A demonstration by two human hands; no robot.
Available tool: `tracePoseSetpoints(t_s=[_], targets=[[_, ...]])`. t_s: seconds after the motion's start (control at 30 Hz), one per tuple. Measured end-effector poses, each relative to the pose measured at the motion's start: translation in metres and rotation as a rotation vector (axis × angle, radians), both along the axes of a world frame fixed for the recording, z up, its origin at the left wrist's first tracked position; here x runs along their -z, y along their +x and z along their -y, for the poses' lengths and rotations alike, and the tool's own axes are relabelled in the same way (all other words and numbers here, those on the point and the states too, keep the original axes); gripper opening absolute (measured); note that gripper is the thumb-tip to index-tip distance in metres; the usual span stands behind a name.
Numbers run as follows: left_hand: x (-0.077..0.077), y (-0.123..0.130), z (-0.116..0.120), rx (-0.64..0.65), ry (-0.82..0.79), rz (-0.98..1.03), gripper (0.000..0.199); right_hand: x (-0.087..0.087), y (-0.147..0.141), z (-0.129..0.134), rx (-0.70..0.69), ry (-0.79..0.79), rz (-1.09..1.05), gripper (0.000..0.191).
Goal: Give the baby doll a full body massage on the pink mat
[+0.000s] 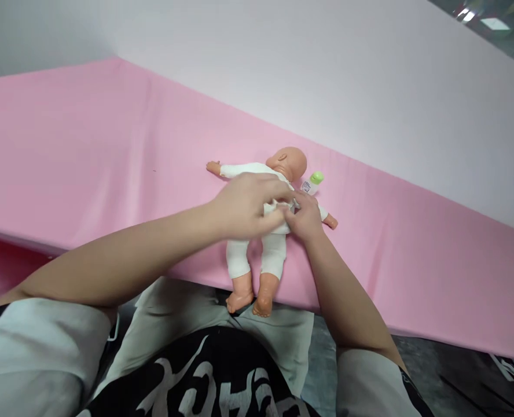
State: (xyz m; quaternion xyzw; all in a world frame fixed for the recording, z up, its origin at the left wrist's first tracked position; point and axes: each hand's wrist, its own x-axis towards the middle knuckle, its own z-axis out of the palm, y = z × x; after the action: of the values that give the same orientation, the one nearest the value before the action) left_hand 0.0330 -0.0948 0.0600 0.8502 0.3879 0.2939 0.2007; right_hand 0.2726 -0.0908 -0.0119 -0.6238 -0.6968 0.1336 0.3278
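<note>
A baby doll [274, 255] in white clothing [238, 258] lies on the pink tabletop. Its head [294, 162] is turned aside, and its bare feet reach the near edge. My left hand [252, 205] arches across the doll's torso, slightly blurred, thumb and fingers curled round a bit of the white clothing. Against the other side of the torso, my right hand [305, 215] pinches the same clothing, close to the left fingertips. Both hands cover most of the torso. Just beyond my right hand lies a small clear bottle [309, 186] with a green cap.
Pink covering [87, 150] spreads over the long table on both sides of the doll. A pale wall panel [283, 63] rises along the table's far edge. My lap is right under the near edge.
</note>
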Motion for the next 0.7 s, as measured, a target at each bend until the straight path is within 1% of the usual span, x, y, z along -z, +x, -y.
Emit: tracePoseSetpoints(t_s=[0.03, 0.07, 0.1, 0.13, 0.17, 0.23, 0.27, 0.33, 0.4, 0.47, 0.5, 0.57, 0.63, 0.7], targets=[[0.002, -0.003, -0.013, -0.015, 0.063, -0.07, 0.041, 0.002, 0.0, -0.002, 0.033, 0.046, 0.022, 0.06], [0.005, -0.005, -0.027, -0.103, 0.104, -0.128, 0.042, 0.004, 0.0, -0.003, 0.064, 0.086, 0.034, 0.057], [0.011, -0.008, -0.039, -0.173, 0.094, -0.207, 0.047, 0.005, 0.0, -0.004, 0.091, 0.114, 0.036, 0.056], [0.017, -0.01, -0.051, -0.214, 0.042, -0.288, 0.053, 0.006, 0.0, -0.005, 0.112, 0.125, 0.03, 0.056], [0.025, -0.013, -0.06, -0.224, -0.026, -0.347, 0.061, 0.007, 0.0, -0.006, 0.131, 0.116, 0.011, 0.056], [0.039, -0.016, -0.074, -0.225, -0.119, -0.401, 0.073, 0.008, -0.001, -0.006, 0.164, 0.066, -0.037, 0.055], [0.045, -0.016, -0.078, -0.212, -0.159, -0.395, 0.077, 0.007, -0.001, -0.006, 0.175, 0.037, -0.06, 0.052], [0.054, -0.016, -0.083, -0.185, -0.228, -0.33, 0.08, 0.007, -0.001, -0.006, 0.178, -0.012, -0.096, 0.045], [0.059, -0.013, -0.084, -0.181, -0.272, -0.255, 0.079, 0.007, -0.001, -0.007, 0.174, -0.041, -0.129, 0.042], [0.06, -0.009, -0.084, -0.198, -0.267, -0.21, 0.077, 0.007, 0.001, -0.01, 0.189, -0.069, -0.163, 0.043], [0.06, -0.007, -0.082, -0.185, -0.255, -0.181, 0.076, 0.007, 0.002, -0.012, 0.194, -0.084, -0.18, 0.045], [0.058, -0.004, -0.077, -0.094, -0.241, -0.081, 0.074, 0.007, 0.005, -0.016, 0.176, -0.102, -0.216, 0.048], [0.055, 0.0, -0.07, 0.008, -0.245, 0.044, 0.072, 0.006, 0.006, -0.018, 0.125, -0.1, -0.244, 0.052], [0.051, 0.004, -0.062, 0.057, -0.229, 0.134, 0.068, 0.005, 0.006, -0.018, 0.054, -0.094, -0.245, 0.057]])
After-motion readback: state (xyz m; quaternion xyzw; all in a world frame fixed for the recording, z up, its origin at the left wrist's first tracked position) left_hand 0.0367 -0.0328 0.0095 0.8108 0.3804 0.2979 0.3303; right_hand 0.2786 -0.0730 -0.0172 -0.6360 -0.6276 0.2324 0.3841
